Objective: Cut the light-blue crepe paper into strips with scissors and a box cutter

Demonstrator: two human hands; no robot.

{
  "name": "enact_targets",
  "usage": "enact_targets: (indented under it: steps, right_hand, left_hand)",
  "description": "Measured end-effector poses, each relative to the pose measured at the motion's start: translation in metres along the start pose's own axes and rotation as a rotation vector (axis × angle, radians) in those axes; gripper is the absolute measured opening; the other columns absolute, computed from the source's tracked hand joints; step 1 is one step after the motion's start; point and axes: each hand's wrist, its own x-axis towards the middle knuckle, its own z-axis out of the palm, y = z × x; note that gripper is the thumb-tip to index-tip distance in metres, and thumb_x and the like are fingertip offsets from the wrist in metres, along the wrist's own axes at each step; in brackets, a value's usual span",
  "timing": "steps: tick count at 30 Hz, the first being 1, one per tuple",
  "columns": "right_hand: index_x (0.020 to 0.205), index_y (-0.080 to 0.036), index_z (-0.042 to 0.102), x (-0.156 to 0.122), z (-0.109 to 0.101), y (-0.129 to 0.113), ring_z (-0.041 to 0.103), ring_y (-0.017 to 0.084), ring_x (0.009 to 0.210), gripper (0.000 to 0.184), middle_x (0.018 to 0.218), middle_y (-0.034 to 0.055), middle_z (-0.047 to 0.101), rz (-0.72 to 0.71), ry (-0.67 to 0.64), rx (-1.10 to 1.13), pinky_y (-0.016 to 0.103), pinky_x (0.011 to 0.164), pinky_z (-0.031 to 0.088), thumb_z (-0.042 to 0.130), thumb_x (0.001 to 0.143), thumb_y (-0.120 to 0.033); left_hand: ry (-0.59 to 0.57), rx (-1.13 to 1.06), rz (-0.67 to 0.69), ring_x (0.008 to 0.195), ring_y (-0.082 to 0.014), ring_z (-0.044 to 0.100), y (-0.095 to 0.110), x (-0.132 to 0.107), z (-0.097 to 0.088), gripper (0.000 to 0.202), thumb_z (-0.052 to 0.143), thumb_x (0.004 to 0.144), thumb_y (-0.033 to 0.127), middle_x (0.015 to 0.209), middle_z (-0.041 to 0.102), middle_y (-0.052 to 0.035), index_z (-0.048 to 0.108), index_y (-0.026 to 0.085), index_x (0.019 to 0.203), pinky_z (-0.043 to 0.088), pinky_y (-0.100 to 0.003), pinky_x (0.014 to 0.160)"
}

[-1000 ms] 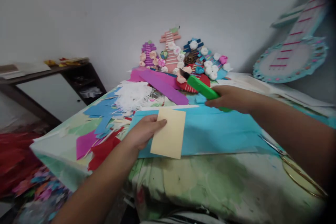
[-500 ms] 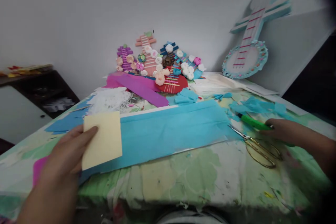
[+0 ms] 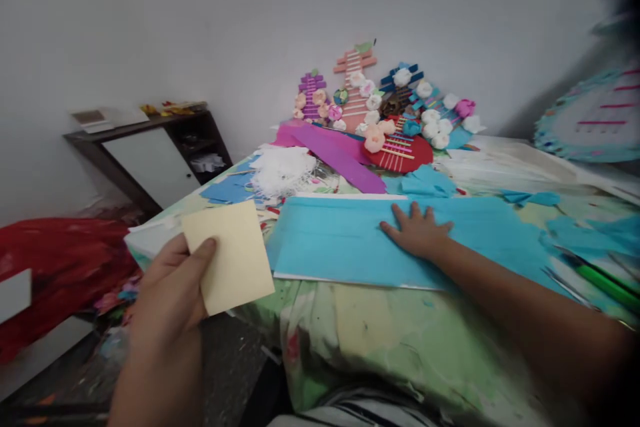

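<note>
My left hand (image 3: 170,287) pinches a cream-yellow card (image 3: 230,257) between thumb and fingers and holds it up off the table's left corner. My right hand (image 3: 417,230) lies flat with fingers spread on a long light-blue crepe paper sheet (image 3: 340,240) that rests on a white board across the table. A green-handled tool (image 3: 605,283) lies on the table at the far right, away from both hands.
Small decorated paper guitars with paper flowers (image 3: 380,107) lean against the wall at the back. Purple paper strips (image 3: 340,157), white shreds (image 3: 283,170) and blue scraps (image 3: 230,187) litter the green-patterned tablecloth (image 3: 400,333). A dark side table (image 3: 150,140) stands at the left, a red cloth (image 3: 55,267) below it.
My right hand let go of the green-handled tool at the right and moved left onto the blue sheet, now lying flat. My left hand lifted the cream card off the sheet.
</note>
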Motion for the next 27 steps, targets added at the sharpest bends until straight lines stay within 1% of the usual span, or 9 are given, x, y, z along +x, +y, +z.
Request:
enact_targets:
  steps: [2, 5, 9, 12, 14, 16, 19, 23, 27]
  right_hand:
    - [0.134, -0.033, 0.024, 0.007, 0.010, 0.006, 0.017, 0.044, 0.123, 0.080, 0.141, 0.0122, 0.019, 0.046, 0.009, 0.006, 0.072, 0.079, 0.019, 0.006, 0.068, -0.075]
    - [0.134, -0.035, 0.023, 0.014, 0.016, 0.025, 0.017, 0.043, 0.123, 0.080, 0.141, 0.0118, 0.020, 0.066, 0.017, 0.014, 0.072, 0.080, 0.017, 0.010, 0.067, -0.076]
    - [0.134, -0.035, 0.020, 0.018, 0.017, 0.043, 0.017, 0.043, 0.123, 0.080, 0.141, 0.0121, 0.019, 0.057, 0.000, 0.005, 0.072, 0.081, 0.019, 0.011, 0.066, -0.076]
    - [0.135, -0.032, 0.020, 0.011, 0.010, 0.041, 0.019, 0.043, 0.123, 0.083, 0.141, 0.0135, 0.019, 0.040, -0.009, -0.018, 0.071, 0.081, 0.021, 0.013, 0.066, -0.077]
    - [0.136, -0.029, 0.019, 0.002, 0.000, 0.027, 0.019, 0.044, 0.122, 0.085, 0.141, 0.0152, 0.017, -0.027, 0.016, -0.038, 0.070, 0.082, 0.022, 0.015, 0.066, -0.077]
    - [0.137, -0.030, 0.016, -0.007, -0.012, 0.002, 0.016, 0.043, 0.124, 0.083, 0.143, 0.0153, 0.010, -0.163, 0.061, -0.057, 0.069, 0.082, 0.023, 0.013, 0.068, -0.075]
    - [0.136, -0.033, 0.017, -0.013, -0.023, -0.046, 0.013, 0.044, 0.124, 0.084, 0.143, 0.0142, 0.012, -0.347, 0.031, -0.039, 0.068, 0.083, 0.022, 0.017, 0.064, -0.078]
    - [0.135, -0.038, 0.013, -0.008, -0.017, -0.100, 0.014, 0.046, 0.124, 0.089, 0.143, 0.0121, 0.011, -0.456, -0.111, 0.012, 0.070, 0.082, 0.020, 0.020, 0.058, -0.082]
    - [0.135, -0.039, 0.014, -0.004, -0.003, -0.121, 0.010, 0.047, 0.124, 0.095, 0.143, 0.0114, 0.010, -0.502, -0.158, -0.020, 0.072, 0.081, 0.016, 0.024, 0.053, -0.085]
  left_hand:
    - [-0.007, -0.003, -0.013, 0.047, -0.0179, 0.059, -0.001, 0.005, -0.001, 0.046, 0.073, 0.053, 0.029, 0.068, 0.067, -0.0014, 0.061, 0.020, 0.096, 0.048, -0.024, 0.035]
    - [-0.028, -0.056, -0.014, 0.055, -0.0162, 0.062, -0.004, 0.012, -0.004, 0.043, 0.072, 0.055, 0.029, 0.078, 0.067, -0.0007, 0.060, 0.020, 0.096, 0.051, -0.023, 0.045]
    - [-0.039, -0.065, -0.051, 0.057, -0.0153, 0.061, -0.008, 0.014, 0.000, 0.033, 0.067, 0.060, 0.026, 0.075, 0.066, 0.0009, 0.059, 0.020, 0.092, 0.052, -0.024, 0.048]
    - [-0.094, -0.054, -0.098, 0.060, -0.0185, 0.062, -0.011, 0.013, 0.003, 0.032, 0.065, 0.061, 0.025, 0.076, 0.066, 0.0000, 0.058, 0.020, 0.092, 0.052, -0.028, 0.049]
    - [-0.133, -0.046, -0.103, 0.062, -0.0202, 0.062, -0.012, 0.013, 0.003, 0.034, 0.065, 0.061, 0.026, 0.078, 0.066, -0.0008, 0.057, 0.021, 0.094, 0.053, -0.031, 0.050]
    - [-0.138, -0.029, -0.091, 0.062, -0.0198, 0.062, -0.012, 0.015, 0.003, 0.033, 0.064, 0.062, 0.026, 0.078, 0.066, -0.0006, 0.057, 0.021, 0.094, 0.052, -0.031, 0.051]
    - [-0.064, -0.006, -0.032, 0.062, -0.0168, 0.061, -0.009, 0.019, 0.003, 0.027, 0.063, 0.063, 0.026, 0.078, 0.065, 0.0014, 0.058, 0.021, 0.089, 0.051, -0.027, 0.051]
    - [0.052, -0.003, 0.114, 0.067, -0.0157, 0.061, -0.007, 0.023, 0.003, 0.026, 0.063, 0.063, 0.028, 0.081, 0.065, 0.0033, 0.057, 0.024, 0.087, 0.051, -0.024, 0.054]
    - [0.088, 0.022, 0.164, 0.071, -0.0181, 0.061, -0.008, 0.026, -0.003, 0.025, 0.062, 0.063, 0.028, 0.079, 0.064, 0.0014, 0.058, 0.022, 0.086, 0.051, -0.026, 0.056]
